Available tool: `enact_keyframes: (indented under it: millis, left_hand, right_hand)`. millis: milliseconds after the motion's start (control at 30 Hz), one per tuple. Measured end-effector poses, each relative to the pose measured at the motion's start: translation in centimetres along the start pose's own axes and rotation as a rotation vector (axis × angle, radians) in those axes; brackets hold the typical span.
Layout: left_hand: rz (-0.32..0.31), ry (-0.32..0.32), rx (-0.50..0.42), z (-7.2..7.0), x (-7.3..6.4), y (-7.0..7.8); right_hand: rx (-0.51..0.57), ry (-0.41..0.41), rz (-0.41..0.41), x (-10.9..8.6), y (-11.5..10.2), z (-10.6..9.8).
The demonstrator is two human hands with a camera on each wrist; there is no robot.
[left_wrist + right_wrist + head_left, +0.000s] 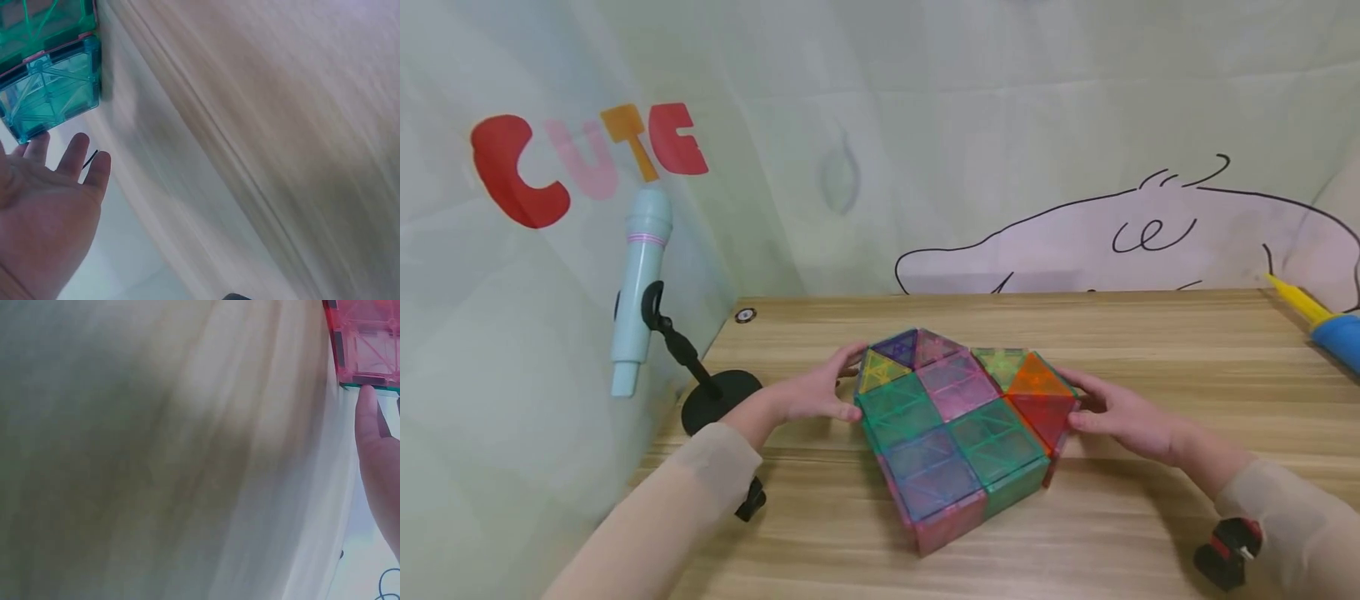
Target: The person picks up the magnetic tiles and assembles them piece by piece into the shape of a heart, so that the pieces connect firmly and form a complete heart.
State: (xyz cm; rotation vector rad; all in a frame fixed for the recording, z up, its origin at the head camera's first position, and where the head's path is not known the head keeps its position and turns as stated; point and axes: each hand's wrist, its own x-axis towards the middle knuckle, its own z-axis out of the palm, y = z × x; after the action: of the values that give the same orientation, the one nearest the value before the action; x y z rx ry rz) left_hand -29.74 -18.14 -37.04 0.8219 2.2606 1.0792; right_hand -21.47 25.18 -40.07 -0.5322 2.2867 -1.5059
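Observation:
A heart-shaped block of see-through magnetic tiles (917,400) stands on the wooden table between both hands. Its top has green, pink, blue, yellow and purple pieces, with orange and red ones at the right. My left hand (811,392) touches its left side, thumb near the front and fingers towards the back. In the left wrist view that hand's fingers (76,156) are spread and fairly straight, tips at the lower edge of a teal side tile (53,90). On the right corner rests my right hand (1123,417). A digit (367,422) reaches straight to the pink tile's edge (369,359).
Left of the left hand, a light blue toy microphone (642,283) sits on a black stand (718,400). A blue and yellow tool-like object (1326,329) lies at the far right. A small round disc (746,316) is at the back left. Printed cloth hangs behind the table.

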Motion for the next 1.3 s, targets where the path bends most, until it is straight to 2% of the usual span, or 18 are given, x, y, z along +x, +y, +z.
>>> enact_keyframes:
  millis: [233,400,567,667,833,1000,1133,1300]
  left_hand:
    - [-0.036,0.043,-0.028,1.1,0.1,0.3]
    - [-0.042,0.09,-0.026,2.0,0.2,0.7]
    - [-0.045,0.082,-0.019,1.6,0.3,0.9]
    - [-0.042,0.074,0.001,1.0,0.3,1.0]
    - [-0.041,0.075,0.082,0.7,0.7,1.0]
    - [-0.03,0.11,0.142,1.1,0.9,1.2]
    - [-0.006,0.142,0.163,1.8,0.8,1.3]
    - [0.013,0.189,0.172,2.8,0.9,1.5]
  right_hand:
    - [0.01,-0.007,0.002,0.6,0.5,-1.1]
    - [-0.002,-0.009,0.004,0.0,0.6,-1.9]
    - [0.018,-0.041,-0.027,-0.7,0.3,-2.1]
    - [0.014,-0.056,-0.016,-0.8,0.1,-1.9]
    - [-0.016,-0.044,0.021,-0.8,-0.4,-1.9]
    - [-0.016,-0.057,0.015,-0.8,-0.7,-2.2]
    - [-0.077,-0.055,-0.029,-0.8,-0.9,-2.4]
    - [-0.23,0.001,-0.11,-1.0,-0.9,-2.6]
